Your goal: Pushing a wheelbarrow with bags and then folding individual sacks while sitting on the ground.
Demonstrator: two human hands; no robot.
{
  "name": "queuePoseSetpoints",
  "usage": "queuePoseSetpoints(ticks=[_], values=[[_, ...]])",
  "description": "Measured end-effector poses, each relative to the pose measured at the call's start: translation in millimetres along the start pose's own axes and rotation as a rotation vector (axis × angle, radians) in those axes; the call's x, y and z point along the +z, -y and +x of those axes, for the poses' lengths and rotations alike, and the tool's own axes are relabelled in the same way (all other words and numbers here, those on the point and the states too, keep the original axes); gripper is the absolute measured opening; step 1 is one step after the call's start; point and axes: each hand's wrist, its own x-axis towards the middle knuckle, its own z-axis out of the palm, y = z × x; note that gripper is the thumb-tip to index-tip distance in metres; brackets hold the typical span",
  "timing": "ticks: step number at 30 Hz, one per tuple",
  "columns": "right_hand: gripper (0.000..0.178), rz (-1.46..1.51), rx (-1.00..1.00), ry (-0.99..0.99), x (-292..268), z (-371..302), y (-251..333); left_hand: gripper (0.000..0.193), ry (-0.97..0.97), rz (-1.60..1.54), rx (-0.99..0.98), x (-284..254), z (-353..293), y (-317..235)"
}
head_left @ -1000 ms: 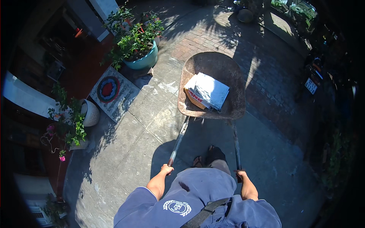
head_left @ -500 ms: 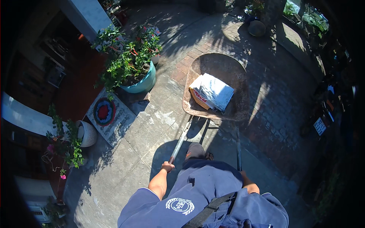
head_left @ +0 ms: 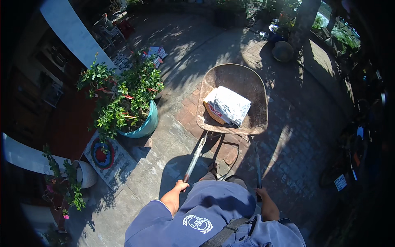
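Observation:
A rusty wheelbarrow (head_left: 257, 92) stands out in front of me, its tray facing up. Inside lies a folded stack of white and orange sacks (head_left: 232, 103), the white one on top in bright sun. My left hand (head_left: 181, 185) is wrapped round the end of the left handle (head_left: 194, 160), a worn metal bar. My right hand (head_left: 261, 192) grips the right handle (head_left: 257, 164), which lies in shade. Both arms reach forward, past my blue shirt. The wheel is hidden under the tray.
On the left stand a turquoise pot (head_left: 148, 125) with a leafy bush and a white pot (head_left: 86, 173). A round rug (head_left: 102, 154) lies by a doorway. A parked motorbike (head_left: 354, 154) is at right. Far ahead are a round stone-like object (head_left: 282, 51) and a tree trunk (head_left: 305, 24).
I have walked forward with the wheelbarrow: the pots, rug and motorbike have slipped back and more brick paving lies beneath. Both hands keep their hold. A printed stack behind the bush shows more.

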Motion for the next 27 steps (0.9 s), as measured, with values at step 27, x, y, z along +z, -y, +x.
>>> queuePoseSetpoints(ticks=[27], values=[[0.038,-0.283,-0.095,0.023,-152.9,392.1,531.6,0.030,-0.017,-0.121,-0.037,-98.6,241.4,-572.5]])
